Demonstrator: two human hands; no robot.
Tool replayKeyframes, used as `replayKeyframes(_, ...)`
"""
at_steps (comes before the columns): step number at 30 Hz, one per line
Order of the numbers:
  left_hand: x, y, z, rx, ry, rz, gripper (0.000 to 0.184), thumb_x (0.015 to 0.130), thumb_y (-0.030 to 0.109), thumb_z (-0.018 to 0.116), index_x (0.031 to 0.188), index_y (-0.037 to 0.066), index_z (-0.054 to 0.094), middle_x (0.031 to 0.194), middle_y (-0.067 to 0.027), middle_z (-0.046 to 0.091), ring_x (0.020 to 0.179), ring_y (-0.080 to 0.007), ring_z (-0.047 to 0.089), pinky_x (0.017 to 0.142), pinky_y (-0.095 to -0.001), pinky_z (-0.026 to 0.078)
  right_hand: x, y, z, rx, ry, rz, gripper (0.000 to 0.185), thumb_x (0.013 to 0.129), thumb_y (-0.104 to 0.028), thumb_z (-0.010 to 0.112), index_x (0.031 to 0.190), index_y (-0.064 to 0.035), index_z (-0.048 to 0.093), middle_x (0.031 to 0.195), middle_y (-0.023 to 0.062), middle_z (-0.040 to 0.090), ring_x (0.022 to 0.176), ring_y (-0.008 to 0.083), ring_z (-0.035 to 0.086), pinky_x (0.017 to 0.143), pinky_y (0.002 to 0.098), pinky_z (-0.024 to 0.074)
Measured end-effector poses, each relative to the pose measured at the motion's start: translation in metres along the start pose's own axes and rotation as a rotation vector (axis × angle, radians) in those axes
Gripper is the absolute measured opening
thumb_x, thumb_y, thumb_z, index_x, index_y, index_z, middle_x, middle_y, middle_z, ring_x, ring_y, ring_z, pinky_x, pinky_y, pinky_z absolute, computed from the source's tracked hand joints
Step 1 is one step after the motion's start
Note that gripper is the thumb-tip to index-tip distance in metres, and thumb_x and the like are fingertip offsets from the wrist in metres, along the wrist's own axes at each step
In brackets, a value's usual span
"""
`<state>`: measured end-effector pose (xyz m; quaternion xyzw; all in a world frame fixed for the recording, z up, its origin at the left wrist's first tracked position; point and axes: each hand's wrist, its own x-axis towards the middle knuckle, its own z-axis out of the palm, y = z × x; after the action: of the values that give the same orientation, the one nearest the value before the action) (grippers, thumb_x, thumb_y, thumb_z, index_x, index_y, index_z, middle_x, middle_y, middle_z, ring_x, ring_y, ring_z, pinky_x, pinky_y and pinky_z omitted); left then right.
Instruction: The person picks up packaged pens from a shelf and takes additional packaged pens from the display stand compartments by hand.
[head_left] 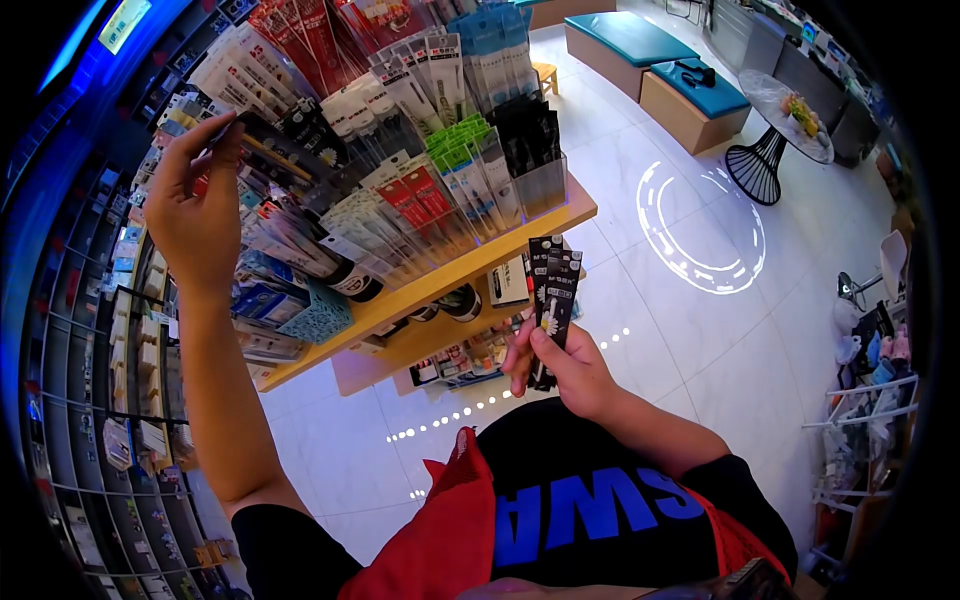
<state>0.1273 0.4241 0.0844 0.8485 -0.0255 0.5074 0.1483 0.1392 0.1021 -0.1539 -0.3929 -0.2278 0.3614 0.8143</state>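
Note:
Several black packets with a white daisy print (554, 300) are fanned out in my right hand (570, 365), its thumb pressed across their lower part, in front of the shelf edge. My left hand (203, 190) is raised at the upper left of the display, thumb and fingers pinched on the end of a dark packet (262, 140) that lies over the stock. Below and beside it stand upright pen packets, among them red ones (415, 195), green-topped ones (460, 145) and black ones (525, 130) in clear holders.
The wooden shelf edge (440, 270) runs diagonally before me. A teal perforated basket (318, 318) sits at its left end. Teal-topped benches (630, 45), a round glass table (790, 115) and a white rack (860, 430) stand farther right. Dark shelving (110, 400) lines the left.

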Motion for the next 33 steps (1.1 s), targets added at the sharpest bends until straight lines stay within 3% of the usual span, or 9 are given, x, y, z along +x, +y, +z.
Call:
replayKeyframes(9, 0.001, -0.004, 0.015, -0.112, 0.018, 0.041, 0.016, 0.096, 0.002, 0.069, 0.111, -0.002, 0.073, 0.101, -0.0078, 0.072, 0.09, -0.0137, 0.071, 0.082, -0.0269, 0.059, 0.0, 0.003, -0.004, 0.002, 0.007, -0.015, 0.024, 0.112, -0.023, 0.041, 0.112, -0.0028, 0.054, 0.094, 0.01, 0.066, 0.073, 0.0168, 0.066, 0.069, 0.03, 0.0543)
replayKeyframes(12, 0.006, -0.011, 0.01, 0.022, 0.008, 0.181, 0.017, 0.094, -0.002, 0.07, 0.111, -0.001, 0.073, 0.102, -0.0088, 0.073, 0.09, -0.0136, 0.071, 0.083, -0.0275, 0.059, 0.0, 0.003, -0.005, 0.001, 0.014, -0.019, 0.024, 0.111, -0.023, 0.042, 0.112, -0.0029, 0.055, 0.093, 0.0096, 0.065, 0.072, 0.017, 0.066, 0.068, 0.0298, 0.0538)
replayKeyframes(15, 0.01, -0.008, 0.009, 0.028, 0.008, 0.249, 0.028, 0.082, -0.013, 0.07, 0.106, 0.001, 0.075, 0.099, -0.0101, 0.073, 0.089, -0.0185, 0.071, 0.081, -0.0287, 0.057, 0.0, 0.004, -0.008, 0.002, 0.015, -0.016, 0.024, 0.111, -0.023, 0.043, 0.112, -0.0029, 0.055, 0.091, 0.0093, 0.064, 0.072, 0.0173, 0.065, 0.068, 0.0299, 0.0536)
replayKeyframes(18, 0.012, 0.006, 0.007, 0.141, -0.033, 0.475, 0.034, 0.078, -0.016, 0.067, 0.106, 0.002, 0.075, 0.101, -0.0112, 0.073, 0.091, -0.0216, 0.072, 0.082, -0.0303, 0.058, 0.0, 0.003, -0.009, 0.004, 0.009, -0.009, 0.023, 0.111, -0.023, 0.043, 0.111, -0.0029, 0.055, 0.09, 0.009, 0.064, 0.072, 0.0171, 0.065, 0.068, 0.0302, 0.0537)
replayKeyframes(24, 0.004, 0.023, 0.01, 0.187, -0.12, 0.543, 0.036, 0.076, -0.014, 0.071, 0.107, 0.003, 0.073, 0.101, -0.0127, 0.072, 0.092, -0.0237, 0.072, 0.082, -0.0319, 0.057, 0.0, 0.002, -0.011, 0.03, 0.011, 0.01, 0.023, 0.111, -0.023, 0.044, 0.111, -0.0028, 0.055, 0.088, 0.008, 0.062, 0.075, 0.0158, 0.062, 0.068, 0.0306, 0.054)
replayKeyframes(28, -0.001, 0.024, 0.022, 0.105, -0.177, 0.34, 0.029, 0.082, -0.006, 0.075, 0.109, 0.005, 0.071, 0.099, -0.0102, 0.073, 0.086, -0.0186, 0.071, 0.078, -0.0317, 0.056, -0.002, 0.001, -0.013, 0.049, 0.014, 0.021, 0.023, 0.111, -0.022, 0.044, 0.111, -0.0029, 0.055, 0.088, 0.0078, 0.062, 0.074, 0.0155, 0.061, 0.068, 0.0306, 0.0539)
replayKeyframes(31, -0.001, 0.02, 0.02, 0.089, -0.141, 0.009, 0.02, 0.09, 0.006, 0.076, 0.11, 0.005, 0.071, 0.097, -0.0074, 0.073, 0.081, -0.0135, 0.069, 0.074, -0.0288, 0.055, -0.004, 0.001, -0.016, 0.049, 0.014, 0.008, 0.022, 0.111, -0.023, 0.045, 0.111, -0.0031, 0.056, 0.087, 0.0074, 0.061, 0.073, 0.015, 0.061, 0.067, 0.0305, 0.0536)
replayKeyframes(33, 0.003, 0.01, 0.018, 0.102, -0.11, -0.036, 0.02, 0.093, 0.014, 0.075, 0.111, 0.006, 0.071, 0.095, -0.0059, 0.074, 0.078, -0.0113, 0.067, 0.071, -0.0265, 0.053, -0.005, 0.001, -0.017, 0.048, 0.028, 0.018, 0.023, 0.111, -0.023, 0.045, 0.11, -0.0032, 0.056, 0.087, 0.007, 0.061, 0.072, 0.0146, 0.06, 0.066, 0.0303, 0.0534)
